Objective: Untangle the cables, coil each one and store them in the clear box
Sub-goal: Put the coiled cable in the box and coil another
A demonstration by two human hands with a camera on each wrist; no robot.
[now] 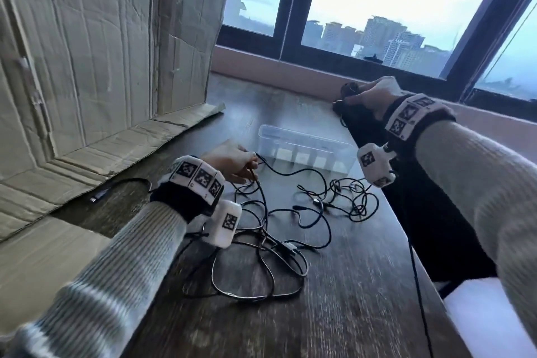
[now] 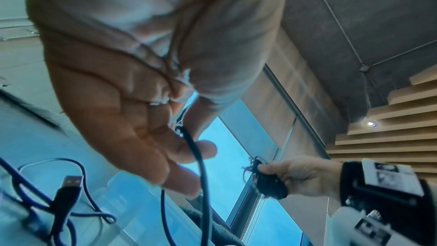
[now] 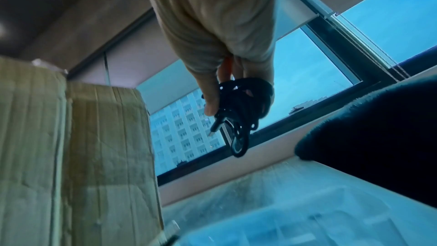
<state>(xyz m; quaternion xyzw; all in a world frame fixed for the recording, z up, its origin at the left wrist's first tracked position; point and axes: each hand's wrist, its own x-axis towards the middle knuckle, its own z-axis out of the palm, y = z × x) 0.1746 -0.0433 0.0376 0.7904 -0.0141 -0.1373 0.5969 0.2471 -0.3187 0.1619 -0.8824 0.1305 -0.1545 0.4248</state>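
A tangle of black cables lies on the dark wooden table, just in front of the clear box, which looks empty. My left hand hovers beside the box's near left end and pinches one black cable that hangs down to the tangle; a USB plug shows below it. My right hand is raised beyond the box's far right end, near the window sill, gripping a small coiled black cable with a plug sticking out. That coil hangs in the air.
Flattened cardboard stands along the left and folds onto the table. A dark cloth runs along the table's right side. Another black cable end lies by the cardboard. The window sill bounds the far edge.
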